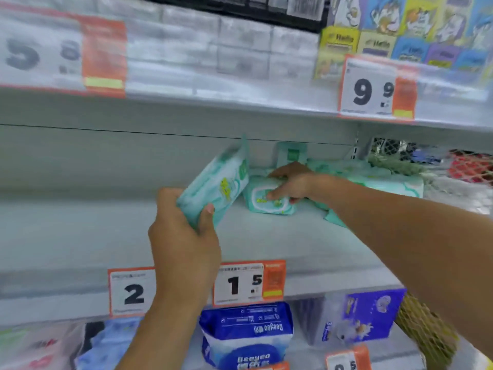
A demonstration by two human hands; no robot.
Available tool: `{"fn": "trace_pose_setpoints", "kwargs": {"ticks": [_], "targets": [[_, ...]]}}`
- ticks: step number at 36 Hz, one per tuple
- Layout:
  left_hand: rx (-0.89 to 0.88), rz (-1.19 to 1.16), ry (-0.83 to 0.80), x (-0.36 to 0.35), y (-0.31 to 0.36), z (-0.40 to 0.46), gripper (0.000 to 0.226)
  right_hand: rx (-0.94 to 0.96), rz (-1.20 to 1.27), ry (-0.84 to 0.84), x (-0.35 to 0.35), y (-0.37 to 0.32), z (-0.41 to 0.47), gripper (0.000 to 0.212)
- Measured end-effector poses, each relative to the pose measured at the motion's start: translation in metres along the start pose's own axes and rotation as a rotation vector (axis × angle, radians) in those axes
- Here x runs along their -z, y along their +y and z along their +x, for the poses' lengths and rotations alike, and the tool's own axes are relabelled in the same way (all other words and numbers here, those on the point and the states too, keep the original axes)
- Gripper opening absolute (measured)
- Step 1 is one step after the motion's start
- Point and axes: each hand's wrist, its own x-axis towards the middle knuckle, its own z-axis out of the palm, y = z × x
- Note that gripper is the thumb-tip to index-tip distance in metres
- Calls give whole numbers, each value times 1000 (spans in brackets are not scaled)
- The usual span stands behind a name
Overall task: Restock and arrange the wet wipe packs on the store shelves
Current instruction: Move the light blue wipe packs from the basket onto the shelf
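Nearest to me, below the shelf edge, blue wipe bags (246, 335) and a purple pack (368, 315) sit under the price tags (249, 283), none of it in play. Just above, my left hand (184, 236) grips one mint-green wet wipe pack (217, 186) by its lower end, thumb across the front, the pack tilted up and leaning right over the middle shelf (80, 236). I judge that end-only hold to be the weak point: the soft pack could fold or slip out as I swing it in, and its upper corner sits close to the shelf above. Further in, my right hand (289, 185) curls over a second pack (269, 200) lying flat, label up, fingers round its far edge. Dragging it could snag the loose green packs (373, 177) heaped just beside it and pull them forward. Behind my right hand one small pack (292, 154) stands against the back wall, partly hidden. Motion blur smears every label, so I cannot read the brand, and the netting (469, 166) far right is cut off.
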Motion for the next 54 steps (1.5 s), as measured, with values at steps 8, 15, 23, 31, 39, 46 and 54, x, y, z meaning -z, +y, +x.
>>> {"fn": "trace_pose_setpoints", "kwargs": {"ticks": [8, 15, 23, 31, 39, 46, 54], "targets": [[195, -82, -24, -12, -11, 15, 19, 86, -234, 186, -25, 15, 70, 62], [443, -332, -197, -26, 7, 15, 17, 111, 554, -157, 18, -4, 1, 69], [74, 339, -467, -32, 23, -10, 32, 102, 608, -293, 22, -6, -47, 52], [-166, 943, -722, -30, 29, -23, 50, -26, -183, 129, 70, 26, 27, 73], [-155, 899, -874, -29, 17, -5, 48, 104, -594, 239, 58, 40, 80, 92], [-199, 905, -850, -33, 14, -5, 48, 52, -654, 378, 41, 50, 90, 98], [-239, 924, -813, -33, 15, -8, 51, 79, -673, 241, 22, 42, 81, 40]]}}
